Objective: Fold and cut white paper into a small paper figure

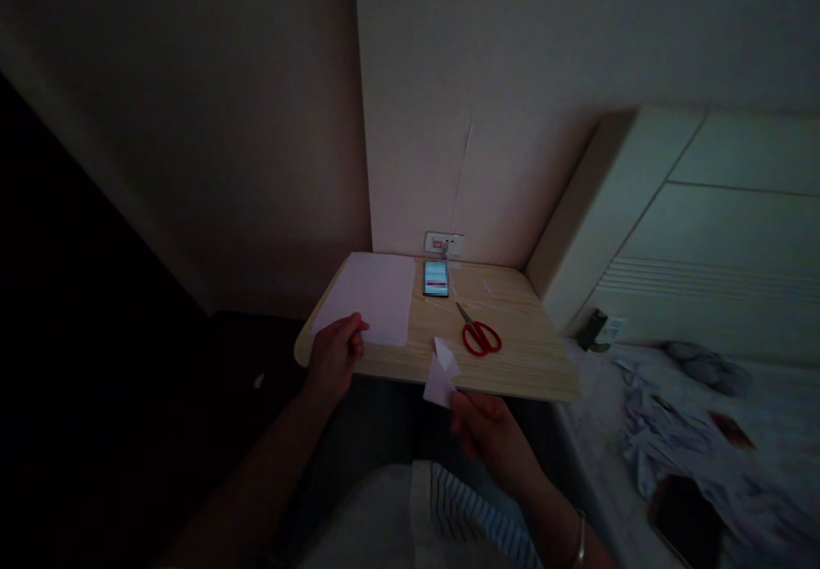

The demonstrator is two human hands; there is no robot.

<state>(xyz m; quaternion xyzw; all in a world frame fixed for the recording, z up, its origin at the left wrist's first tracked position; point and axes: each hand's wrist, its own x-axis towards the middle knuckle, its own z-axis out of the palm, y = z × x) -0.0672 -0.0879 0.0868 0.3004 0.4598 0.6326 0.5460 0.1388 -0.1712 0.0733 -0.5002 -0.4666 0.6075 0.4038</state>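
Observation:
A small wooden table (512,355) stands in a dim corner. On its left side lies a white sheet of paper (375,296). My left hand (334,357) rests at the sheet's near edge, fingers closed on its corner. My right hand (482,429) is below the table's front edge, pinching a small folded piece of white paper (441,372). Red-handled scissors (477,332) lie shut on the table just right of the folded piece. A lit phone (436,278) lies flat at the back.
A wall socket (442,244) sits behind the phone. At right, a bed (705,432) carries rumpled sheets, a dark phone-like object (685,513) and a small dark item (599,330) by the headboard (705,210). The left is dark.

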